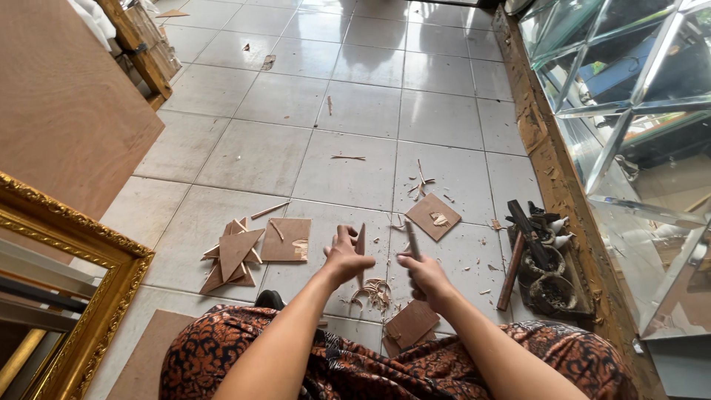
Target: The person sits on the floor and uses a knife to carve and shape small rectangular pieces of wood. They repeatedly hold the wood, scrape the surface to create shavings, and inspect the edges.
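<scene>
a: what kind of place is it?

b: a pale tiled floor [355,96], with a gold picture frame [89,296] leaning at one edge and a mirrored panel of angled facets [629,111] along the other. the person sits on the floor, lap covered in orange and black patterned cloth [385,363].

a: and the hands?

b: the left hand [342,258] has its fingers closed round a thin, pointed wood piece [361,243], held upright on edge. the right hand [424,274] is wrapped round the handle of a knife [412,238], whose blade rises just beside that wood piece; whether blade and wood touch cannot be told.

a: what lies around the wood piece?

b: directly beneath it, a heap of pale shavings [376,290] on the floor. beyond the left hand from it, a square board [287,239], and further that way a pile of triangular offcuts [233,255]. past the knife, another square board [433,216] with a chip lying on it, and well beyond that a cluster of dark tools [537,252] against the base of the mirrored panel. nearer the person, a small brown board [411,324] lies by the lap.
</scene>
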